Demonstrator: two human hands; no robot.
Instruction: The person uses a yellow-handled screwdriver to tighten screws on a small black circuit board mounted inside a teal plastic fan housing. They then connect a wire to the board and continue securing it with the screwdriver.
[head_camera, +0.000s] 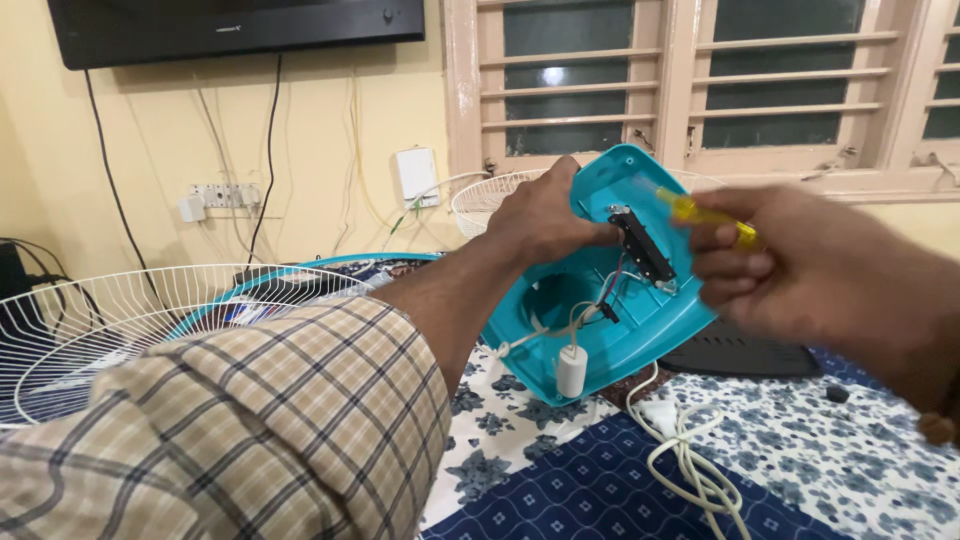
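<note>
One checked sleeve (250, 430), two hands, left (545, 220) gripping teal housing (640, 310), right (790, 260) holding yellow screwdriver (700, 212)

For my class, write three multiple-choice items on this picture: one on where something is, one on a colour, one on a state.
1. Where is the white wire fan guard?
A. to the left of the checked sleeve
B. on the window sill
C. on the wall

2. What colour is the fan housing?
A. red
B. teal
C. black

3. What is the left hand doing?
A. resting flat on the cloth
B. gripping the housing's edge
C. pulling the cord

Answers:
1 A, the guard lies at the picture's left edge, beside the sleeve.
2 B, the plastic shell is teal.
3 B, its fingers close on the rim, while the right hand holds a yellow-handled screwdriver.
</note>
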